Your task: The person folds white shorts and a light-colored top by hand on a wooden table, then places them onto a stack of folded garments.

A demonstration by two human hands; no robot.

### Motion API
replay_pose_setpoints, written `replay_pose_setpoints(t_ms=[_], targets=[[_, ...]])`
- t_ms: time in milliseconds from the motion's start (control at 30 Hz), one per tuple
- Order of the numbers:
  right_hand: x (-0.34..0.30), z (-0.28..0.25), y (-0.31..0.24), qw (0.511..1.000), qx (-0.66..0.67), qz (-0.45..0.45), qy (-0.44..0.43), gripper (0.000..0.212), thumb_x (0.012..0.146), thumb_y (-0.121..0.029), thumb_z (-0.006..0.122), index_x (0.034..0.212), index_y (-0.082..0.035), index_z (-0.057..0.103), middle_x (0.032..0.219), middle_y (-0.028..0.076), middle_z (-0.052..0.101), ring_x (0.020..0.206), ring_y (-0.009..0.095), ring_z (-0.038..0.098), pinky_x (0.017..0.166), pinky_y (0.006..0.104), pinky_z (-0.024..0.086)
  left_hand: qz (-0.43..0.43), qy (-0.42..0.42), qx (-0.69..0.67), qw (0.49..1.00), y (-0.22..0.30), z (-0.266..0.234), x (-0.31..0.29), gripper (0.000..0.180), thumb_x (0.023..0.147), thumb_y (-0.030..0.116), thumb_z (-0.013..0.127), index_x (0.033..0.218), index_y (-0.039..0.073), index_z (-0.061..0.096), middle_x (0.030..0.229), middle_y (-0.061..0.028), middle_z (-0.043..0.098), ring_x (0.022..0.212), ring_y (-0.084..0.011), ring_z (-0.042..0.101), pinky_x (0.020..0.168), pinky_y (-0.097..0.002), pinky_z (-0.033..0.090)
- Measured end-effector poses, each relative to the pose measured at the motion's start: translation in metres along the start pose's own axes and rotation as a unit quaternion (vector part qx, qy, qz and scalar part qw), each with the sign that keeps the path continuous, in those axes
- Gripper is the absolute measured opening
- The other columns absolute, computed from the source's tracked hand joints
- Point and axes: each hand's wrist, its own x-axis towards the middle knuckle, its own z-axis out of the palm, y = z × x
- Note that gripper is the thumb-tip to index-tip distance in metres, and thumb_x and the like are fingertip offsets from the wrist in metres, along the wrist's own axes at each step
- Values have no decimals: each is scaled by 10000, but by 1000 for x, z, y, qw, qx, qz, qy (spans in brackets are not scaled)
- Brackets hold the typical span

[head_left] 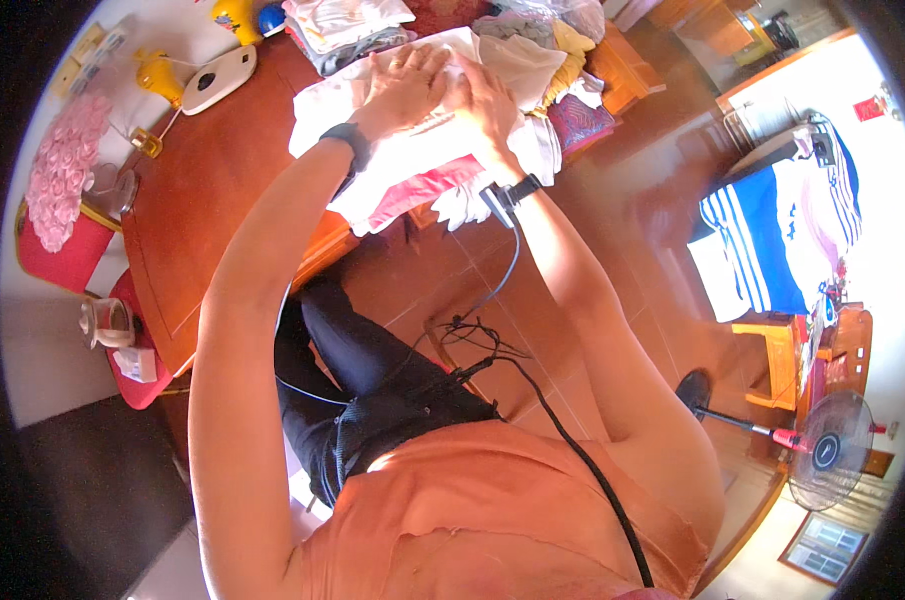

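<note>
Nearest me, a strip of pink-red cloth [423,190] shows at the near edge of the reddish-brown wooden table [223,190]; I'd lift my wrists clear of it so nothing drags. Just beyond, the thin, bright white cloth [403,145] lies spread on the table under both my palms. My left hand [405,88] is flat, fingers a little apart; my right hand [485,108] lies close beside it, fingers stretched out, gripping nothing. Whether their fingertips touch, I can't tell. To smooth well, I'd press lightly and sweep outward from the middle, easing creases toward the edges without tugging. Farther off, the folded stack of white and grey clothes [348,30] sits near my fingers, so I'd make short strokes there to avoid nudging it.
</note>
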Motion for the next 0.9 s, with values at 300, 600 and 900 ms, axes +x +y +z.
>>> replay_pose_setpoints(t_ms=[300,600,900], targets=[[18,25,151,837,350,414,-77,261,946,-144,492,1127,-2,616,959,119,667,775,179,637,671,303,516,-21,-54,-80,995,1,-13,-4,550,987,404,176,1481,166,210,1541,-94,196,1426,-329,147,1079,-696,32],[11,126,267,967,-71,57,-238,143,800,-164,594,777,-56,685,976,158,669,945,340,603,954,440,409,-30,74,-72,994,4,4,-9,508,941,343,288,1360,95,433,1394,-124,413,1353,-359,317,1023,-728,145],[-12,101,228,885,-189,58,-422,109,787,-105,615,836,-45,691,909,110,677,853,281,614,841,398,451,-47,43,-72,995,3,-5,-15,498,942,374,295,1352,133,443,1344,-128,453,1330,-355,344,1054,-692,167]])
